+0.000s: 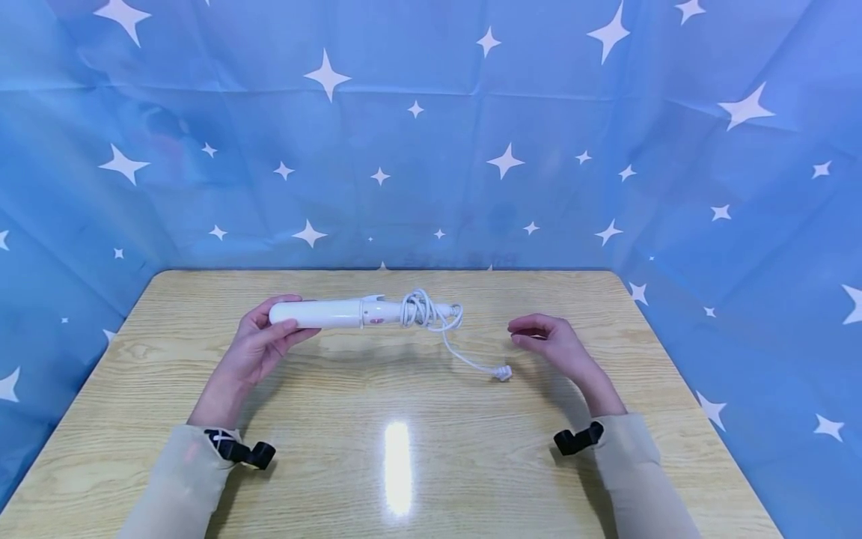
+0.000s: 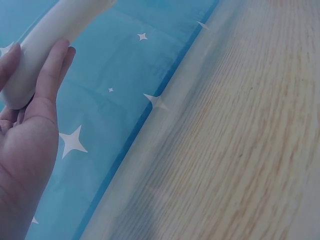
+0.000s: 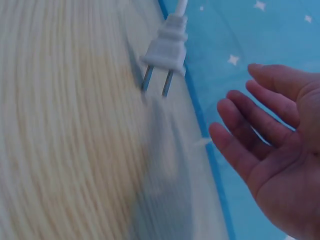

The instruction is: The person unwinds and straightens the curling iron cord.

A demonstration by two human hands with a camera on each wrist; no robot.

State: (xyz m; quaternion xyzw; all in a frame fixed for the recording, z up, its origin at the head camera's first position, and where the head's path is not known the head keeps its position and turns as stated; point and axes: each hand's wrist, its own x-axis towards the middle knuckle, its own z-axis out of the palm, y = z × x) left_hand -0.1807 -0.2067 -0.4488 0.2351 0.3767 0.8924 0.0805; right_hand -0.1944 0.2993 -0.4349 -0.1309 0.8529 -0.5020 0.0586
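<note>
A white curling iron (image 1: 326,314) is held level above the table, its length running left to right in the head view. My left hand (image 1: 256,348) grips its thick rounded end, thumb in front and fingers behind; the left wrist view shows the same smooth white barrel (image 2: 45,45) between thumb and fingers. Coils of white cord (image 1: 419,308) wrap the slimmer handle end. From them a loose length hangs to a two-pin plug (image 1: 502,373), whose metal prongs point down in the right wrist view. To the right of the plug, my right hand (image 1: 555,346) holds nothing, its fingers loosely bent.
The wood-grain table (image 1: 323,449) has its far edge against a blue backdrop (image 1: 431,187) printed with white stars. A bright light reflection lies on the front middle of the tabletop. Black camera mounts (image 1: 249,453) sit on both wrists.
</note>
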